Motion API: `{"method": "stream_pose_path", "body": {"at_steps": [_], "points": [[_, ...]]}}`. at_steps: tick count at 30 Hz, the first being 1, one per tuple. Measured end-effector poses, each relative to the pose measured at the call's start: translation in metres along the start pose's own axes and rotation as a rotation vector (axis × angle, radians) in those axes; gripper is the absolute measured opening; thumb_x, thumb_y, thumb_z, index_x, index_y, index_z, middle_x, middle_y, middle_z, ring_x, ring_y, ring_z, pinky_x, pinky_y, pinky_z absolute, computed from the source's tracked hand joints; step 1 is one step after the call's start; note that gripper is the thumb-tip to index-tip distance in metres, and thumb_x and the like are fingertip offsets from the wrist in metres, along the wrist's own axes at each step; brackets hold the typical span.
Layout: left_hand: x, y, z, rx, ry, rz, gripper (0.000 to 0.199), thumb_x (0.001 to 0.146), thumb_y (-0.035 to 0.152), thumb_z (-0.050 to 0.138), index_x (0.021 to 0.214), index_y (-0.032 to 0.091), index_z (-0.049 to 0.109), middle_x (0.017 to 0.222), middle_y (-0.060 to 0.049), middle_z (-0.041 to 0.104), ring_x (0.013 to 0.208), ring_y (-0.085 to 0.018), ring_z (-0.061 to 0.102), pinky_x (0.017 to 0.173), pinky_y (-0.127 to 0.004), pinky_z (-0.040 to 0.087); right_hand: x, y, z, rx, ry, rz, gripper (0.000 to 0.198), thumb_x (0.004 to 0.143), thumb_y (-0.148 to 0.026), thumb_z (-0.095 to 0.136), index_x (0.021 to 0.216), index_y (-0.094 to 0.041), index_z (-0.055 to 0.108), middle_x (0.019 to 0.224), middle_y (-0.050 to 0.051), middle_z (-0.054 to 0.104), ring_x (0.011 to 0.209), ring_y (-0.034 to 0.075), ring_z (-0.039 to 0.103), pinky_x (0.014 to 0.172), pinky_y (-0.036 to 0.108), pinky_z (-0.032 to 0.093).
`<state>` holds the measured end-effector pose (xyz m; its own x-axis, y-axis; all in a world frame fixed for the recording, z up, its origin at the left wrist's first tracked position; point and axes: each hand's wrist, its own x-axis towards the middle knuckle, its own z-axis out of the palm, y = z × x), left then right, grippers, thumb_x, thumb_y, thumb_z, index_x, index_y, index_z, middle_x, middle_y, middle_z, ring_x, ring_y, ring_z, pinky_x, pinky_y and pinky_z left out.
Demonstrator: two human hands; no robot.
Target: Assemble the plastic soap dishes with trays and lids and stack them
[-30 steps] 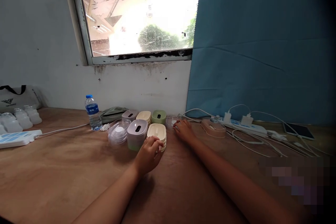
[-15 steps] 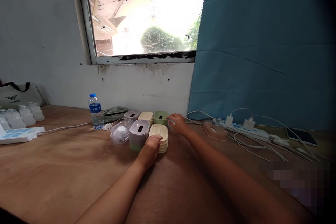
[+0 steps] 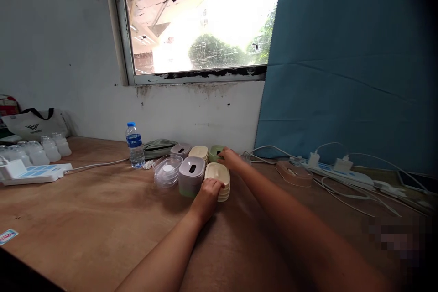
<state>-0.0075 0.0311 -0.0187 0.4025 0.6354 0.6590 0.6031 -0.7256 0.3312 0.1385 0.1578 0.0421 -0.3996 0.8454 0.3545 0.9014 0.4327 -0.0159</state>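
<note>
My left hand [image 3: 209, 197] is closed over the near left edge of a stack of cream, rounded-square, lid-like pieces [image 3: 217, 171]. My right hand [image 3: 233, 161] reaches behind that stack, its fingers bent over the right rim of a green container [image 3: 216, 151]; the fingertips are partly hidden. To the left of the cream stack stands a pale purple container [image 3: 191, 178] with a dark oval slot and a greenish base. Behind are a second cream stack [image 3: 199, 152] and another purple container [image 3: 180, 149]. Clear round lids [image 3: 167, 174] lie piled at their left.
A water bottle [image 3: 134, 146] and a grey-green pouch [image 3: 159, 148] stand by the wall. Clear bottles [image 3: 48, 147] and a power strip [image 3: 39, 174] are at the left. On the right lie a brownish case [image 3: 293, 173], another power strip [image 3: 359, 179] and loose cables.
The view has turned slightly left, so everything sits further right. My right hand has moved in from beside the green container to its rim. My left hand stays on the cream stack.
</note>
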Motion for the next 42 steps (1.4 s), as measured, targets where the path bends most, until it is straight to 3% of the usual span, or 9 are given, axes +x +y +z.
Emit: {"method": "stream_pose_path", "body": {"at_steps": [5,10,13,19,23,29,33,37,42], "points": [[0.000,0.002,-0.004,0.065,0.018,0.038,0.020,0.084,0.008,0.037,0.080,0.017,0.055,0.093,-0.005,0.058,0.092,-0.018,0.048,0.092,-0.037,0.035,-0.012,-0.003,-0.027,0.033,0.161,0.001,0.025,0.085,-0.034,0.047,0.102,-0.019,0.057,0.104,0.006,0.056,0.084,0.017,0.057,0.073,0.031,0.046],[-0.003,0.022,-0.017,0.051,0.055,0.180,0.022,0.084,0.010,0.038,0.077,0.018,0.057,0.103,-0.005,0.059,0.099,-0.018,0.047,0.097,-0.040,0.029,-0.061,0.006,-0.064,0.094,0.358,0.063,0.035,0.088,-0.038,0.038,0.116,-0.022,0.052,0.114,0.007,0.049,0.067,0.013,0.059,0.071,0.029,0.045],[-0.007,0.046,-0.026,-0.049,-0.094,0.290,0.023,0.086,0.013,0.038,0.079,0.021,0.058,0.104,-0.002,0.061,0.100,-0.015,0.050,0.100,-0.040,0.022,-0.110,0.026,-0.081,0.287,0.454,0.028,0.037,0.086,-0.041,0.038,0.115,-0.022,0.052,0.110,0.006,0.050,0.072,0.015,0.059,0.074,0.029,0.047],[-0.009,0.080,-0.027,-0.263,-0.525,0.467,0.025,0.083,0.011,0.036,0.084,0.023,0.058,0.105,-0.003,0.062,0.104,-0.015,0.052,0.098,-0.031,0.026,-0.211,0.059,-0.078,0.520,0.290,0.106,0.039,0.078,-0.051,0.045,0.105,-0.027,0.058,0.115,0.006,0.050,0.107,0.026,0.048,0.084,0.036,0.045],[-0.010,0.075,-0.023,-0.362,-0.628,0.373,0.022,0.076,0.008,0.041,0.084,0.021,0.057,0.098,-0.006,0.062,0.094,-0.016,0.056,0.082,-0.025,0.040,-0.245,0.061,-0.060,0.779,0.226,0.189,0.038,0.076,-0.053,0.049,0.100,-0.025,0.058,0.118,0.008,0.048,0.107,0.026,0.049,0.082,0.037,0.047],[-0.015,0.061,-0.024,-0.561,-0.561,0.160,0.019,0.061,0.001,0.046,0.070,0.018,0.048,0.083,-0.003,0.061,0.085,-0.016,0.056,0.075,-0.024,0.044,-0.248,0.054,-0.049,1.130,0.119,0.262,0.040,0.073,-0.056,0.051,0.090,-0.020,0.051,0.098,0.009,0.059,0.079,0.020,0.061,0.081,0.038,0.048],[-0.014,0.054,-0.022,-0.633,-0.366,0.060,0.014,0.066,0.007,0.049,0.076,0.017,0.046,0.089,-0.005,0.057,0.090,-0.017,0.053,0.082,-0.029,0.042,-0.252,0.051,-0.048,1.095,0.118,0.208,0.041,0.068,-0.058,0.055,0.084,-0.020,0.049,0.115,0.011,0.048,0.089,0.022,0.058,0.079,0.037,0.049],[-0.012,0.046,-0.017,-0.686,-0.108,-0.059,0.019,0.075,0.020,0.053,0.092,0.018,0.045,0.100,-0.007,0.052,0.101,-0.019,0.048,0.093,-0.035,0.036,-0.258,0.048,-0.049,0.973,0.129,-0.009,0.034,0.069,-0.047,0.061,0.084,-0.020,0.050,0.116,0.012,0.044,0.108,0.025,0.047,0.087,0.038,0.043],[-0.015,0.049,-0.014,-0.883,-0.271,-0.145,0.052,0.071,0.029,0.062,0.116,0.022,0.037,0.124,-0.009,0.042,0.118,-0.023,0.037,0.100,-0.040,0.028,-0.261,0.042,-0.064,0.692,0.009,-0.193,0.037,0.067,-0.036,0.066,0.096,-0.020,0.051,0.117,0.012,0.043,0.111,0.027,0.043,0.092,0.042,0.036]]}}
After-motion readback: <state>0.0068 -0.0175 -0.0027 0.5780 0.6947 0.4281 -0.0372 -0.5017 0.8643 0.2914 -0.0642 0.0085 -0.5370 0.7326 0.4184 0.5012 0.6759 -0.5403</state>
